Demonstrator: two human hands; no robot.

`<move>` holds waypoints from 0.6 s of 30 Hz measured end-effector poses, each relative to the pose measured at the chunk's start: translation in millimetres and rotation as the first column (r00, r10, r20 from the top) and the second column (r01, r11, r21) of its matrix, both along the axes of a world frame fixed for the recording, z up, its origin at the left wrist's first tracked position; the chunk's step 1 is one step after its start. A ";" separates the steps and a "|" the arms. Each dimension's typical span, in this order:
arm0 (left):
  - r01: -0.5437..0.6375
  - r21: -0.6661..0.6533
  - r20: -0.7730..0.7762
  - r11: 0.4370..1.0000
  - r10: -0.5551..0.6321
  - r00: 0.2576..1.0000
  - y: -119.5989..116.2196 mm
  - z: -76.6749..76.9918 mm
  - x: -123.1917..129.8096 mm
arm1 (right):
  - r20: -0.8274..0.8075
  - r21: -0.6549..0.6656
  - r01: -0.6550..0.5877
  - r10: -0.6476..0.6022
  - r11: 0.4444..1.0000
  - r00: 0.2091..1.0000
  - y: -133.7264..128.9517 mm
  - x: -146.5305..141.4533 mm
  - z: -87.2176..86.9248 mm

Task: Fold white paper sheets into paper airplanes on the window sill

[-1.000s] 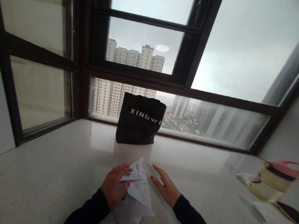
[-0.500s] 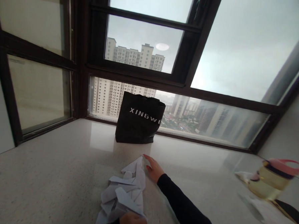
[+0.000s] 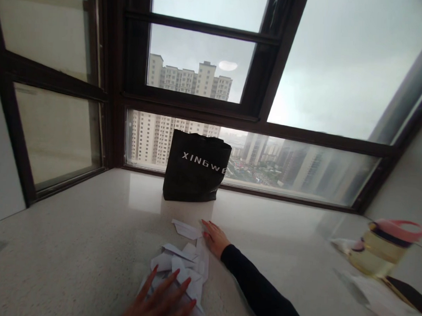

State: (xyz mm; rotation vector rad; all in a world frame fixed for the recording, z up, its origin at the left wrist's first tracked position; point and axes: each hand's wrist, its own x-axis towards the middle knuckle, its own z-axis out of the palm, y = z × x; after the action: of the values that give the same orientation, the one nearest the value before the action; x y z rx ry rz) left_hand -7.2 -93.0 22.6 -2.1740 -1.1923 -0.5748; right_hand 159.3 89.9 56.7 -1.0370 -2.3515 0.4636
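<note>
Folded, creased white paper (image 3: pixel 190 276) lies in a loose heap on the pale speckled counter (image 3: pixel 86 246). Over the near part of the heap, my left hand (image 3: pixel 164 299) is spread wide, palm down, with its fingertips on the paper. My right hand (image 3: pixel 216 240) rests at the far right edge of the paper, fingers stretched out and touching it or the counter beside it. A flat paper flap (image 3: pixel 186 230) shows just left of those fingers. Part of the heap is hidden under my left hand.
A black bag (image 3: pixel 196 178) with white lettering stands beyond the paper, before the window. At the right are a yellowish bottle (image 3: pixel 379 251) with a pink lid, a dark flat object (image 3: pixel 409 293) and a white packet (image 3: pixel 383 299).
My left hand has gone from a closed grip at the paper's near edge to lying spread on it. The heap has been pressed lower and flatter. My right hand has barely moved.
</note>
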 end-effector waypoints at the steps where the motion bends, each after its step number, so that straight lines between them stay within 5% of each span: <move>1: 0.001 -0.022 -0.006 1.000 -0.001 1.000 4.9 3.2 -2.5 | 0.001 -0.002 0.006 -0.006 1.000 1.000 1.0 -1.8 -1.4; 6: -0.042 -0.072 0.035 0.997 0.045 0.998 16.2 15.9 -5.8 | -0.025 -0.014 -0.015 0.015 1.000 1.000 -0.9 -1.6 -3.5; 11: -0.051 -0.048 0.059 0.998 0.054 0.997 20.6 4.4 9.8 | -0.096 -0.044 -0.036 0.032 0.998 0.995 -10.1 -1.4 -1.1; 18: 0.059 -0.194 0.137 0.979 -0.033 0.990 27.6 10.1 9.6 | -0.193 -0.126 -0.124 0.098 0.984 0.976 -18.9 -17.9 2.7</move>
State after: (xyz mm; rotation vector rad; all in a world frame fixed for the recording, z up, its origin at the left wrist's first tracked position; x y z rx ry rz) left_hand 2.4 -65.4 32.7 -2.3663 -1.3212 -0.6547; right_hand 141.4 71.0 59.4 -0.8823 -2.2425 0.7415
